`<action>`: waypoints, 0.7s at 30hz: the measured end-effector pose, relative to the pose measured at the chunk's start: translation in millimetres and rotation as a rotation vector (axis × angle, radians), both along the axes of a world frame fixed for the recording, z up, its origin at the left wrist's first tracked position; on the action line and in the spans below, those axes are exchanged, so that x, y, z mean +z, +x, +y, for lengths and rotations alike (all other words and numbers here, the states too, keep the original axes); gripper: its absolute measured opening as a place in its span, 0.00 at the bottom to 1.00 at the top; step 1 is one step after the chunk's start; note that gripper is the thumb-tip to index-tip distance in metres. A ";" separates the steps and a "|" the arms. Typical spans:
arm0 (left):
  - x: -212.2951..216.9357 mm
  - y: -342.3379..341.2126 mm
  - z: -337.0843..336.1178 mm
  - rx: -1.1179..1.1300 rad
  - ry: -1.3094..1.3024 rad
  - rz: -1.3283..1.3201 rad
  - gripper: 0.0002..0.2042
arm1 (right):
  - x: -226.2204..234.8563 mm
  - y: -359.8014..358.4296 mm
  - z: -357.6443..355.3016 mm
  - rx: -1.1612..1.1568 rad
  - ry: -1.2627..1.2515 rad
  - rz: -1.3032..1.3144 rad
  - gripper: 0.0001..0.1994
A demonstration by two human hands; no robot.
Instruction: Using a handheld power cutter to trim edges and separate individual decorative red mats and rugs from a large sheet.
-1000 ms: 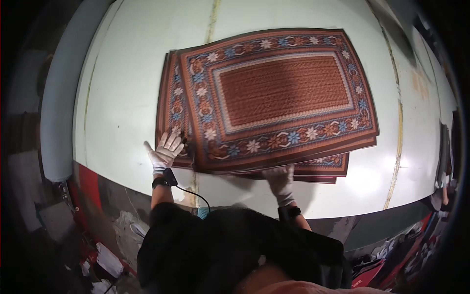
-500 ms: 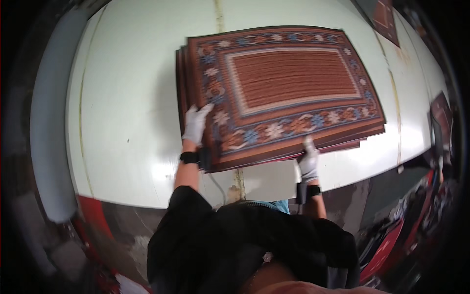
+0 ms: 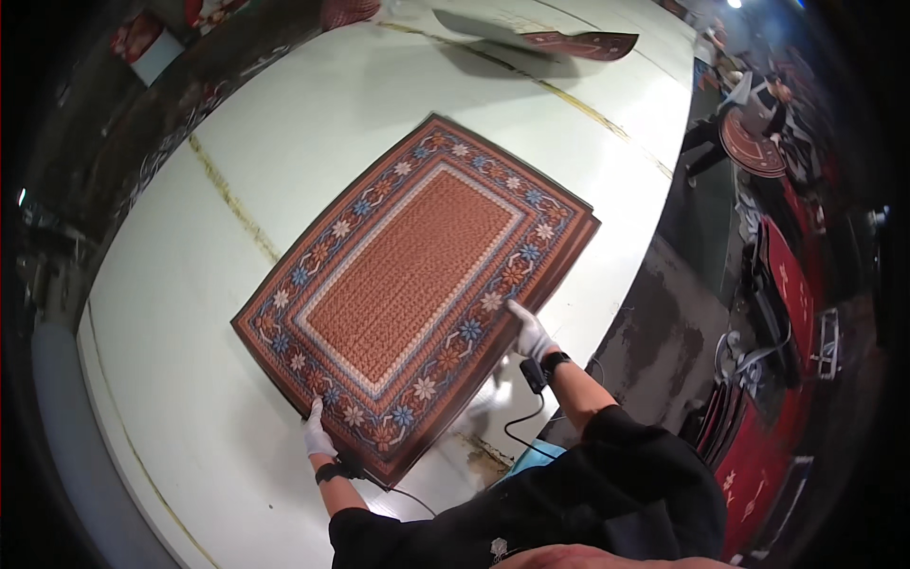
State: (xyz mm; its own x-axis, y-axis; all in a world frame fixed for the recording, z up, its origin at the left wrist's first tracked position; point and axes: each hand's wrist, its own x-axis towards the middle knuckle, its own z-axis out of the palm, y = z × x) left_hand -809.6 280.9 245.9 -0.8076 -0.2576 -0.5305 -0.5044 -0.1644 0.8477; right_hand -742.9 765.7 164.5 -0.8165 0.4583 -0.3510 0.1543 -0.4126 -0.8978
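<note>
A stack of reddish-brown floor mats with a blue, white and orange floral border is held between my two hands at the table's near side. My left hand, in a white glove, is closed on the edge at the near left corner, thumb on top. On the right long edge, my white-gloved right hand grips the stack with its thumb on the top mat. The fingers of both hands are mostly hidden under or behind the edges. Several layers show along the right edge.
The white table has yellowish seams. Toward its far end, another dark red mat appears partly lifted. Beyond the right edge a person carries a rounded red mat. Red mats stand at the right; a grey roll borders the left.
My view has turned to the right, so the stack appears rotated, with its far end now pointing to the upper right. Both hands stay on it. The person at right is now clearly visible.
</note>
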 end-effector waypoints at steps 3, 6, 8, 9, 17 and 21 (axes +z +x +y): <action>12.8 7.4 -9.5 -0.139 0.231 -0.083 0.32 | 12.5 -6.5 8.9 0.251 -0.262 -0.115 0.23; 34.7 2.0 5.3 -0.093 0.173 -0.135 0.30 | 38.6 -26.9 -10.1 0.085 -0.063 -0.101 0.19; 19.9 5.9 -11.1 -0.109 0.206 -0.129 0.30 | 91.0 -34.0 -25.7 0.120 0.047 -0.222 0.21; 15.3 2.7 -10.3 -0.133 0.261 -0.125 0.30 | 75.0 -37.5 -23.4 0.033 0.195 -0.061 0.21; 15.6 3.6 -16.9 -0.015 0.230 -0.289 0.34 | 48.1 -6.5 -9.4 -0.073 -0.087 -0.259 0.21; 35.3 3.5 9.8 0.025 -0.001 -0.395 0.35 | 53.8 -6.7 5.5 -0.035 -0.067 -0.493 0.20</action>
